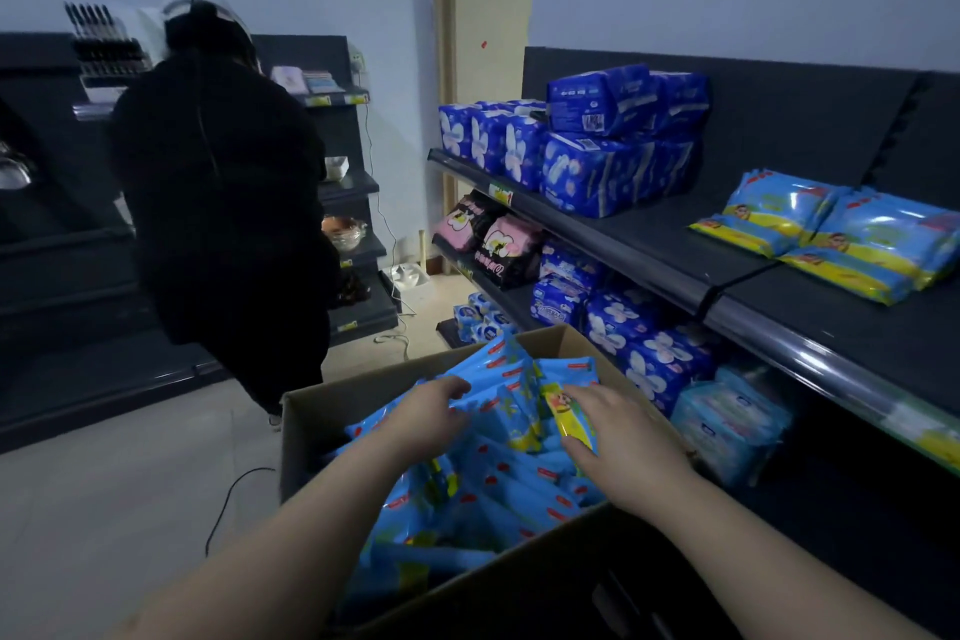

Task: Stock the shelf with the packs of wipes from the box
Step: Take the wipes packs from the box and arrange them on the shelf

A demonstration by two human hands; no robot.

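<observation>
Gripping anything, the right hand [618, 437]?
– Yes. Thumb below and fingers above, it pinches a pack [569, 418] with a yellow edge, which stands tilted at the right of the heap.

And the left hand [431, 413]?
– Its fingers are bent down over the top of the blue packs [519, 478], just left of that one and touching them. Whether it has hold of one, I cannot tell.

What are they in?
– A cardboard box [301, 442], open on top and full of them. They lie every way, some on edge.

And beyond it?
– The shelf [675, 234] is to the right. On its top board lie two shelved packs [774, 218], flat and touching, apart from a stack of darker blue bags [613, 161] farther along. The lower boards hold more blue bags and pink-and-black ones [498, 244]. Across the aisle a person [218, 198] in black faces the other shelf [52, 276].
</observation>
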